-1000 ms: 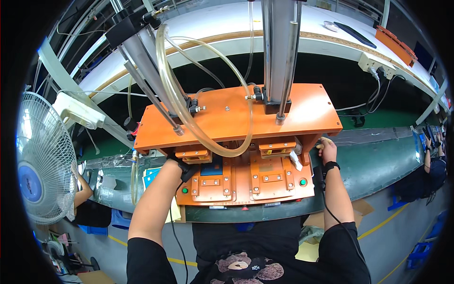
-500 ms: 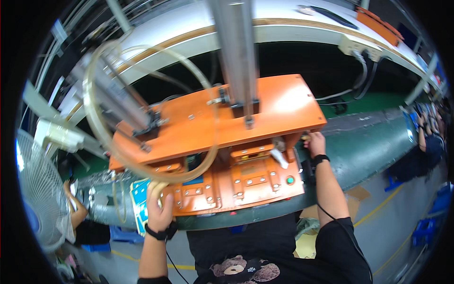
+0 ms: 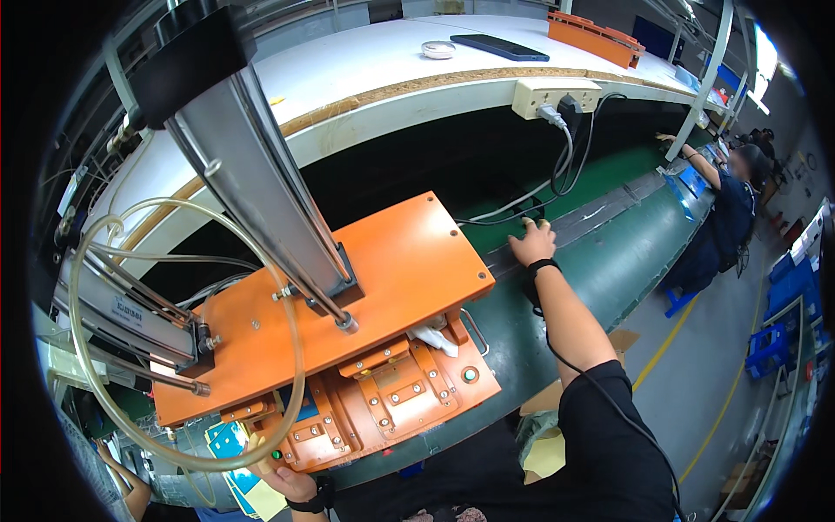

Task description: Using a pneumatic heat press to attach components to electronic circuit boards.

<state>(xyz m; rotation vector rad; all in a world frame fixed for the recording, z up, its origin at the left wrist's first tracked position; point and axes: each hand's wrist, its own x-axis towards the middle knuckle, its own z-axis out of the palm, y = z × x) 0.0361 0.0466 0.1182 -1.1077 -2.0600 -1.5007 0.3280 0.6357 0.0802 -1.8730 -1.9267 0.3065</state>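
Resting open on the green conveyor belt (image 3: 609, 261), the right hand (image 3: 532, 244) is empty; the left hand (image 3: 283, 478) grips the rigid (likely heavy) orange fixture (image 3: 391, 396) at its front edge.

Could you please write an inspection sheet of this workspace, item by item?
Surface: green conveyor belt runs past the bench, bare near the right hand.
Job's things: orange press fixture with a lower orange jig plate and green buttons.
Clutter: white cloth scrap on the jig; blue card by the left hand.
Grips: left hand at the jig's front edge, near a green button; right hand flat on the belt edge, holding nothing.
Cables: clear hose loops left; black cords from power strip.
Surroundings: white shelf with a phone; another person down the line.
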